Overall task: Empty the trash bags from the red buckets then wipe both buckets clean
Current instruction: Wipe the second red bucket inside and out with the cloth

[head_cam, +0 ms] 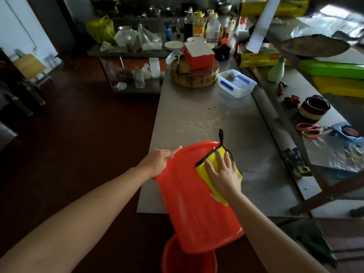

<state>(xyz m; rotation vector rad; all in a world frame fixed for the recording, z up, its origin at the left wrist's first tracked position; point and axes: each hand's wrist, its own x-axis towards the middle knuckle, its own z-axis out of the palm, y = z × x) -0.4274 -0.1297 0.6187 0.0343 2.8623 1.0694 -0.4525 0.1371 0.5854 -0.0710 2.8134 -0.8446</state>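
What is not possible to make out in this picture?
- Inside of the tilted red bucket: head view shows only its outer wall.
- Second red bucket: cut by the bottom edge, partly behind the first.
- Yellow cloth: partly under the right hand.
- Far bottle labels: too small.

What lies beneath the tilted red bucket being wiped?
A second red bucket sits below the tilted bucket, with part of its rim and inner wall showing. The steel table edge lies under the far part. The lower bucket's bottom is covered.
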